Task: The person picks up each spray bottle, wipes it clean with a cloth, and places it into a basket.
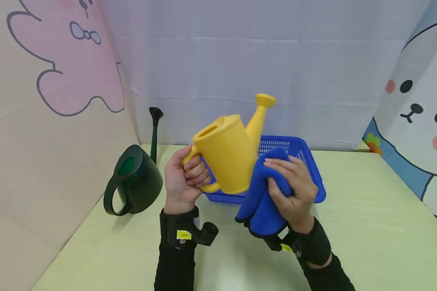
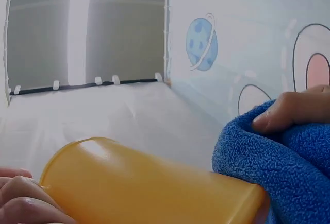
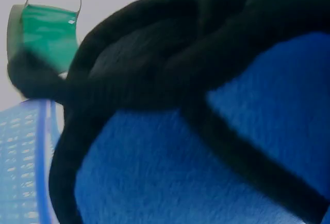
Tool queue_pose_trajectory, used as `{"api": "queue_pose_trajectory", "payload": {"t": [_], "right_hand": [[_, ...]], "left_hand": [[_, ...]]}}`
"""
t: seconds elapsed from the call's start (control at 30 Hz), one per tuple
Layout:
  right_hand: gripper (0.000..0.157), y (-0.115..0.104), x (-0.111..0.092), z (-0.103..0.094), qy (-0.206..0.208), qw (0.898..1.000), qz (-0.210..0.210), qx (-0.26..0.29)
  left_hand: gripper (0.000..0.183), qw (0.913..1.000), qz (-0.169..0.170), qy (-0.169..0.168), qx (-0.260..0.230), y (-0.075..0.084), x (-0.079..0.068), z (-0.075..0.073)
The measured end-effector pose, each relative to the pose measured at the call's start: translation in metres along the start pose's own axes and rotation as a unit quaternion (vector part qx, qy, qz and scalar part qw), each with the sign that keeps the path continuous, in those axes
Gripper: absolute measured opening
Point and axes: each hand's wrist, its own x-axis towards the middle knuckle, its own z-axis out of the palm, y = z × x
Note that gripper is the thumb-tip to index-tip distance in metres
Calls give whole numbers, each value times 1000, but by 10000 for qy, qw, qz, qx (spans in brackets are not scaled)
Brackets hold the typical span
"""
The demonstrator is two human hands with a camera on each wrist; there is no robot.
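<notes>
A yellow watering can (image 1: 225,155) is held up in the air, tilted, with its spout pointing up to the right. My left hand (image 1: 185,180) grips its handle, fingers curled round it. In my right hand (image 1: 293,190) is a bunched blue cloth (image 1: 264,202) with dark edging, pinched between thumb and fingers. The cloth lies against the lower right side of the can, as the left wrist view also shows at the can's base end. Folds of the blue cloth (image 3: 154,167) fill most of the right wrist view and hide the right fingers there.
A dark green watering can (image 1: 142,186) stands on the table at the left, its thin spout rising behind it. Behind the hands sits a blue plastic basket (image 1: 315,173), partly covered by the yellow can and cloth. Printed curtains (image 1: 218,60) enclose the pale table (image 1: 368,226).
</notes>
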Motion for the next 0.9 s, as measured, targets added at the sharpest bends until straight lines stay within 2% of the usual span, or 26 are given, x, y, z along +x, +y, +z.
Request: {"api": "queue_pose_trajectory", "payload": {"t": [0.17,0.23,0.3,0.37,0.47,0.57,0.7,0.8,0.9], "right_hand": [[30,6,-4,1,-569,9944,-484,-751],[29,7,-4,0,-745,9911,-569,-949],[29,9,-3,-3,-792,9896,-562,-1064],[30,11,-1,-7,-740,9898,-471,-1120],[30,14,3,-15,-584,9906,-368,-1179],[33,15,7,-22,-539,9899,-273,-1284],[34,14,10,-28,-637,9873,-224,-1437],[34,14,11,-30,-734,9857,-258,-1493],[33,16,11,-31,-853,9833,-274,-1586]], "left_hand": [[41,9985,8,268,484,-7,8,-8],[42,9956,36,512,789,-11,12,-11],[41,9881,40,875,1264,-16,15,-14],[40,9748,28,1287,1820,-22,18,-16],[37,9474,27,1826,2629,-30,22,-19],[36,9220,-36,2201,3185,-37,27,-24],[36,8960,-189,2443,3702,-45,33,-32],[37,8777,-284,2510,4071,-50,37,-37],[39,8630,-421,2508,4365,-55,40,-43]]}}
